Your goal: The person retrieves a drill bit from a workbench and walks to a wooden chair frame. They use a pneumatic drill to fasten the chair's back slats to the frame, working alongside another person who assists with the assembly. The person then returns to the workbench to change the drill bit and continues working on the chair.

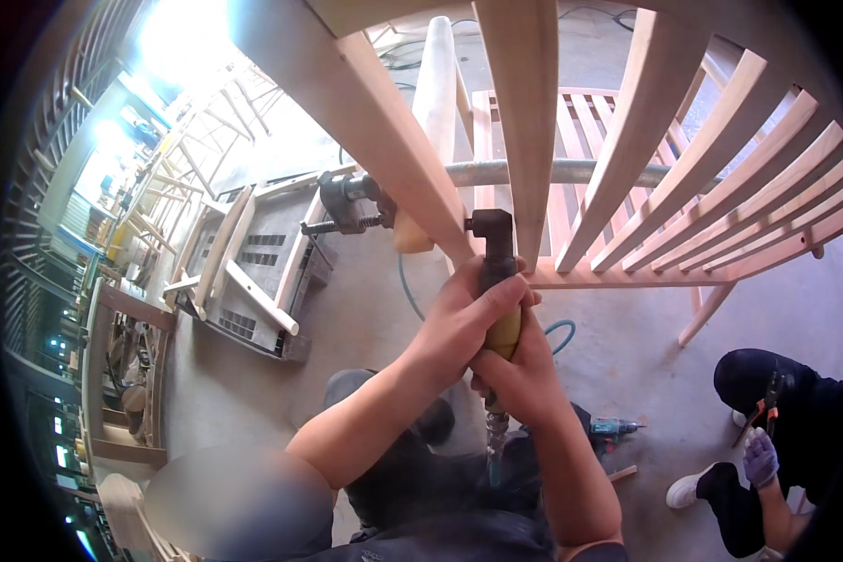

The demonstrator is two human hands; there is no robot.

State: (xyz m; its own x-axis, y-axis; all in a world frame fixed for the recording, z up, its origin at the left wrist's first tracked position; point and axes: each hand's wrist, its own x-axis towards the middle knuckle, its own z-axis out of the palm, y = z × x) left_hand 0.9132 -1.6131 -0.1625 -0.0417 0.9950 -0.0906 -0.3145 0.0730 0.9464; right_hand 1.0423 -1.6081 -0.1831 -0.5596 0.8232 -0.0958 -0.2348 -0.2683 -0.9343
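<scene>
Black-and-yellow tool [504, 335] clasped by left fingers [502, 294] and right fingers [498, 373]; tool head [493, 222] between wooden post [384, 122] and slat [525, 131].

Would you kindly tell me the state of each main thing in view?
Left hand: closed around the angled tool
Right hand: closed around it, lower down
Angled tool: held, hose fitting attached
Clamp: on the metal pipe; tightness unclear
Slatted wooden frame: slats in place
Teal drill: lying on the floor
</scene>
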